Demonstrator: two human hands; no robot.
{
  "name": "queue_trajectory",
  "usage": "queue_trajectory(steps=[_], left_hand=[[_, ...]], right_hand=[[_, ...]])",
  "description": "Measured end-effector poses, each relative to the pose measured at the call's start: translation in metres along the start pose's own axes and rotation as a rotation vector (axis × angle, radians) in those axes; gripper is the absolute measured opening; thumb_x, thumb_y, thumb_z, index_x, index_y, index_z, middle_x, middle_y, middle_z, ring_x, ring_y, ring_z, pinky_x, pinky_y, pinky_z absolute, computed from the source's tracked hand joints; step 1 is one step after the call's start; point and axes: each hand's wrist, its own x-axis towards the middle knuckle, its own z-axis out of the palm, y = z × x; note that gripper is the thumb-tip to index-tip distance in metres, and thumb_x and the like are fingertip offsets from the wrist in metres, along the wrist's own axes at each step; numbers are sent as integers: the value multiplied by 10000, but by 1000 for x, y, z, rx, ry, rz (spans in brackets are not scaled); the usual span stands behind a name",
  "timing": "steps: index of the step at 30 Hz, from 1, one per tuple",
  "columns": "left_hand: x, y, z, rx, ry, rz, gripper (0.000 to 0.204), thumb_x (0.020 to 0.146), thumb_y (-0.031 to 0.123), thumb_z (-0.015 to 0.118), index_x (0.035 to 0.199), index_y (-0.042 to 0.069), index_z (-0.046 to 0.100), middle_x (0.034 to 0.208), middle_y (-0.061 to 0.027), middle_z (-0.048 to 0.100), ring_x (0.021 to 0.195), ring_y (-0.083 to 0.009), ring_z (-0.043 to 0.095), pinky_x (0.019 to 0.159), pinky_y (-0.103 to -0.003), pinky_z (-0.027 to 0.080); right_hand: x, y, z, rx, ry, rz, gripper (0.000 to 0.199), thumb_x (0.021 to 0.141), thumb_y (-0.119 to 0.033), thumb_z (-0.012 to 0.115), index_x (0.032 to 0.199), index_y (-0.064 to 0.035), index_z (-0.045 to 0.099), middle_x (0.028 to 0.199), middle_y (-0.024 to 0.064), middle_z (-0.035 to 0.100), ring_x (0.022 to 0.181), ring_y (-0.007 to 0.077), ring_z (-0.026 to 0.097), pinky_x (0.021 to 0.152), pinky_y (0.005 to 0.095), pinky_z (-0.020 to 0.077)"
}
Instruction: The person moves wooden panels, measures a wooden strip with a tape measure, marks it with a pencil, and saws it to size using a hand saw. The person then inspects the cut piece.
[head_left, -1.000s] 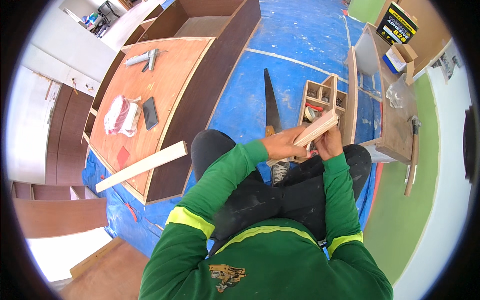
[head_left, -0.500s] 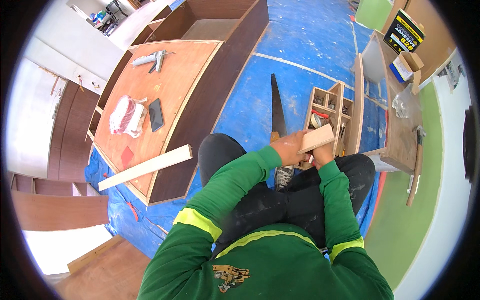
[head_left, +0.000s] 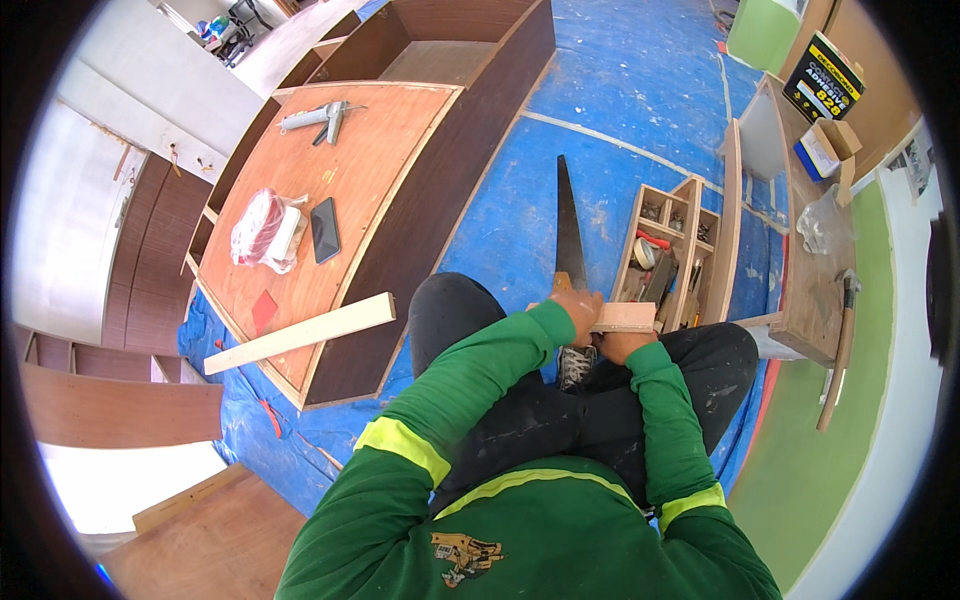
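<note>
Seen from above, seated on blue floor sheet (head_left: 640, 90), knees up in dark trousers, green long sleeves w/ yellow bands. Left hand (head_left: 579, 309) closed over near end of short pale wood block (head_left: 624, 316); right hand (head_left: 620, 345) gripping same block from underneath. Block held roughly level, just above knees, in front of chest. Handsaw (head_left: 567, 220) flat on floor just beyond hands, blade pointing away, handle end hidden behind left hand. Open wooden toolbox (head_left: 672, 250) w/ compartments just right of saw, small tools inside, too small to tell which. Left side: upturned cabinet w/ orange-brown panel (head_left: 350, 190) on top, carrying caulking gun (head_left: 318, 118), black phone (head_left: 325, 229), red-and-white plastic bundle (head_left: 265, 230). Long pale wood strip (head_left: 300, 333) resting across panel's near corner. Far right: hammer (head_left: 838, 345) at workbench edge.
</note>
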Motion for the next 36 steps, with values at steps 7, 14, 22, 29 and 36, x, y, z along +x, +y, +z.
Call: queue_trajectory(steps=[7,14,22,29,36], left_hand=[[1,-3,1,-53,40,11,597,833,310,872,1237,-12,571,1125,-251,720,1037,-450,744,854,-570,609],[-4,5,-13,-68,22,-15,591,840,314,879,1218,-6,556,1122,-244,731,1031,-462,742,864,-563,605],[-11,1,-18,-68,-2,9,602,851,345,892,1190,-3,538,1153,-279,714,1092,-469,720,906,-570,578],[-5,8,-24,-37,-78,-47,642,854,362,895,1233,-15,538,1210,-276,707,1128,-465,708,939,-557,574],[-6,5,-22,-25,-65,-35,740,851,354,904,1332,-45,507,1216,-284,704,1146,-460,707,930,-555,584]], right_hand=[[1,4,4,20,52,-20,349,1006,-405,677,1269,-185,741,1200,161,762,1107,431,717,950,571,570],[-2,1,-2,31,170,-93,318,950,-349,701,1209,-170,746,1106,149,775,1006,431,731,899,577,558],[-1,-8,-1,123,73,-21,329,963,-242,672,1274,-151,729,1251,173,749,1184,417,704,965,561,574],[9,-1,24,160,53,58,361,950,-307,703,1287,-182,724,1312,149,738,1232,396,698,981,546,590],[7,-5,19,215,67,67,372,930,-295,733,1284,-181,729,1297,152,745,1197,402,713,972,558,588]])
